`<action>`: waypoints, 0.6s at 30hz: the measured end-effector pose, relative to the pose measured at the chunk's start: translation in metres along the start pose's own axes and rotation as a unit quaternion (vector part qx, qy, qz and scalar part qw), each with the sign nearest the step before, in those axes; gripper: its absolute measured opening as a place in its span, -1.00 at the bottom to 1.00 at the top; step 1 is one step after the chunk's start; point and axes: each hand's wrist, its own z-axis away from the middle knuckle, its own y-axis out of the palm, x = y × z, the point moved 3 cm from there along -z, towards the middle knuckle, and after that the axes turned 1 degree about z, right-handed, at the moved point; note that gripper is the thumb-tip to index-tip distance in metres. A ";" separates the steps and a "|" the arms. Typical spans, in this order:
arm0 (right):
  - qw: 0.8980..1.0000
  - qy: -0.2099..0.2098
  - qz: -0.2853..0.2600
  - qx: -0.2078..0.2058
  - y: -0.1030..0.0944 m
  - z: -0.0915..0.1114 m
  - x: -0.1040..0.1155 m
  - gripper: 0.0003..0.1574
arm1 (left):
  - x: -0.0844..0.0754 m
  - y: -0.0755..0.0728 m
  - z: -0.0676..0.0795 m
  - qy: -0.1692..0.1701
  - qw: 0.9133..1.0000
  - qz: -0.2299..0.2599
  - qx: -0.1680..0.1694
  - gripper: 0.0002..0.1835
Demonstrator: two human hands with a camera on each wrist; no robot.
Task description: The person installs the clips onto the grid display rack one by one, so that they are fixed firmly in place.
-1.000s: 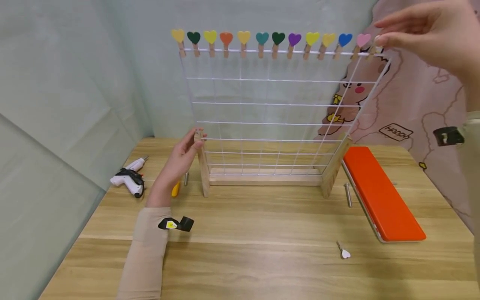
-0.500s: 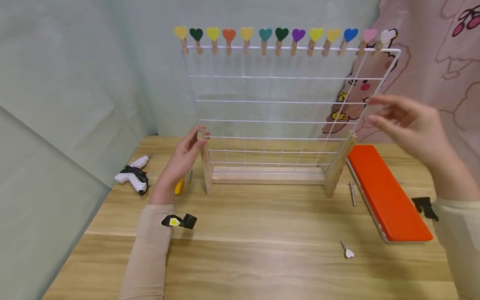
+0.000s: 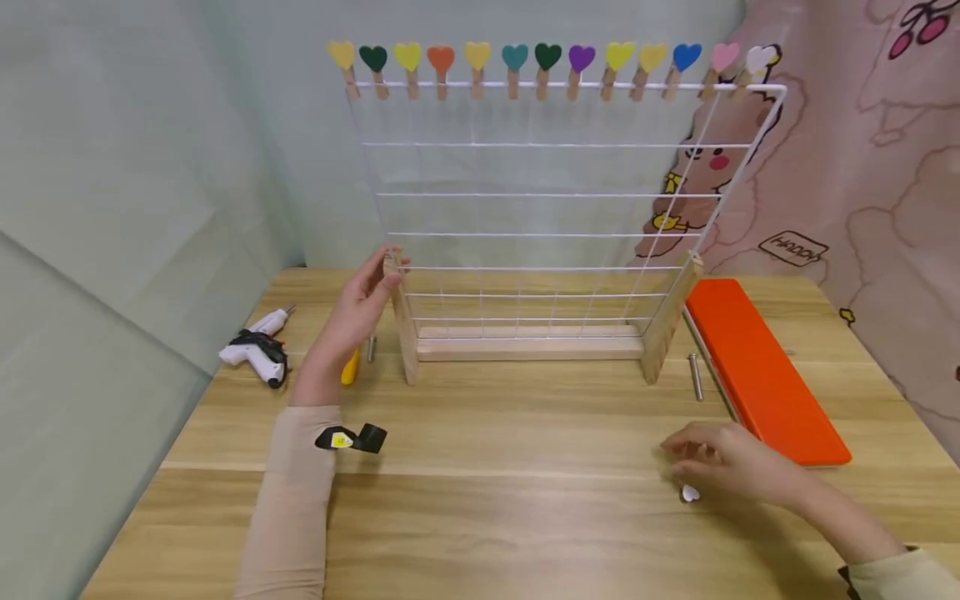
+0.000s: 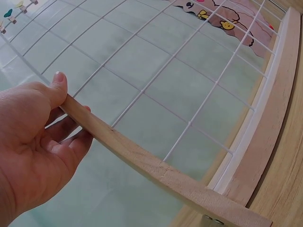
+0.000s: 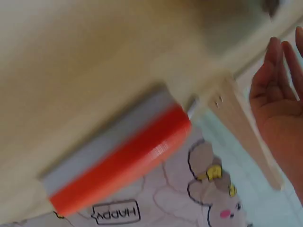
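A white wire grid [image 3: 525, 195] stands upright in a wooden stand [image 3: 525, 348]. Along its top wire sits a row of small wooden clothespins with coloured hearts, ending at the right with a white heart clothespin [image 3: 759, 60]. My left hand [image 3: 360, 304] grips the top of the stand's left upright, thumb on the near side; the left wrist view shows fingers wrapped behind the wood [image 4: 142, 156]. Low over the table at the front right, my right hand [image 3: 731, 462] has its loosely bent fingertips right at a loose white heart clothespin [image 3: 690, 494], partly hidden beneath them.
A red, flat case [image 3: 765, 367] lies right of the stand, with a metal bolt [image 3: 696, 377] beside it. To the left are a white glue gun [image 3: 258, 350] with a black cord, a yellow-handled tool [image 3: 350, 367] and another bolt [image 3: 372, 348]. Cloth hangs behind the table.
My right hand has left the white heart clothespin at the grid's top right corner and come down to the loose one on the table. The left hand keeps its grip on the upright.
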 end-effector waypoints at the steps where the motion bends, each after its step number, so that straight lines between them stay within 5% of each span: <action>1: 1.000 0.021 -0.004 0.011 0.005 0.004 0.001 -0.71 | 0.000 -0.001 0.000 0.001 1.000 0.001 -0.002 -0.53; 7: 0.988 0.152 0.015 0.040 0.022 0.021 0.009 -0.60 | 0.002 -0.001 0.002 -0.005 1.000 0.000 0.000 -0.52; 10: 0.982 0.185 0.033 0.036 0.024 0.024 0.012 -0.57 | 0.002 0.000 0.001 -0.003 1.000 -0.003 0.000 -0.51; 18: 0.992 0.117 0.034 -0.014 0.025 0.023 0.016 -0.78 | -0.006 -0.001 0.003 -0.001 1.000 0.005 -0.001 -0.49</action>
